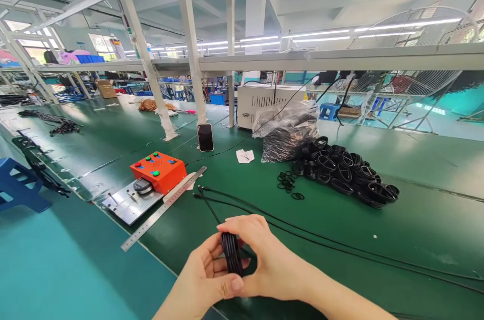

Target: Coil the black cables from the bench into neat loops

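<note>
A black cable (231, 253), wound into a tight bundle, is held between my two hands above the near edge of the green table. My left hand (206, 279) grips it from the left and below, thumb across its lower end. From the right, my right hand (264, 254) curls its fingers and thumb round the upper end. One straight length of cable sticks out beyond the bundle toward the table. Two more black cables (302, 228) stretch across the table, their connector ends near the ruler. Small black rings (286, 181) lie past them.
Coiled black cables (344, 169) are heaped at the right, beside a plastic bag (289, 133) of black items. An orange box (161, 171) with buttons, a metal plate and a steel ruler (162, 209) lie at the left. A phone (205, 137) leans on a post.
</note>
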Demonstrator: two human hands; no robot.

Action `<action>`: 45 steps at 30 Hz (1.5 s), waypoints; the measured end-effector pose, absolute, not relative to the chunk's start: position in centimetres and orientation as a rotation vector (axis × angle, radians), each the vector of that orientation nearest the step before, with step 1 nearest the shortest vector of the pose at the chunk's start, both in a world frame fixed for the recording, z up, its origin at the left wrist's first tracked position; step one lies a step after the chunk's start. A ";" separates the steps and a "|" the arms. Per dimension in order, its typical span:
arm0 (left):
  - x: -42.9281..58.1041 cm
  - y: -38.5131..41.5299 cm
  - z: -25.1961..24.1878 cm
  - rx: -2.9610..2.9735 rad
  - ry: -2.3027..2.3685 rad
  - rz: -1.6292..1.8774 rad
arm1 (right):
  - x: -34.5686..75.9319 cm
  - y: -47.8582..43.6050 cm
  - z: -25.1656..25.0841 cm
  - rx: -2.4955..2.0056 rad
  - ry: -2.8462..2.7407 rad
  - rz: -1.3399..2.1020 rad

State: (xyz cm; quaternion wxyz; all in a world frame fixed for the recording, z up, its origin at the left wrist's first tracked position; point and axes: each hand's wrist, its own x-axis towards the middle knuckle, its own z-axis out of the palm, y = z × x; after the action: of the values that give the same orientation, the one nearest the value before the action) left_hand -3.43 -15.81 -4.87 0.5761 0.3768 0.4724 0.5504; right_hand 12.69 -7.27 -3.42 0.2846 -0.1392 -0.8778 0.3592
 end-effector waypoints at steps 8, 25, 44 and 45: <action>-3.4 -16.2 -3.5 0.840 1.136 1.290 | 12.3 -7.3 -4.0 -0.316 -2.349 0.701; -4.1 -16.7 -5.0 0.938 1.165 1.046 | 12.2 -6.5 -5.6 -0.112 -2.457 -0.022; -3.4 -16.3 -5.2 0.778 1.223 1.114 | 12.3 -5.3 -5.4 -0.156 -2.522 0.415; -3.5 -16.2 -5.2 0.780 1.216 1.140 | 12.6 -5.4 -4.5 -0.193 -2.497 0.568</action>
State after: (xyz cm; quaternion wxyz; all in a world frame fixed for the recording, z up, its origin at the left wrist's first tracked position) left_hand -3.51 -16.22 -5.18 0.6057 0.3371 0.5259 0.4928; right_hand 12.62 -5.35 -4.50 0.2828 -0.0722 -0.9326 0.2122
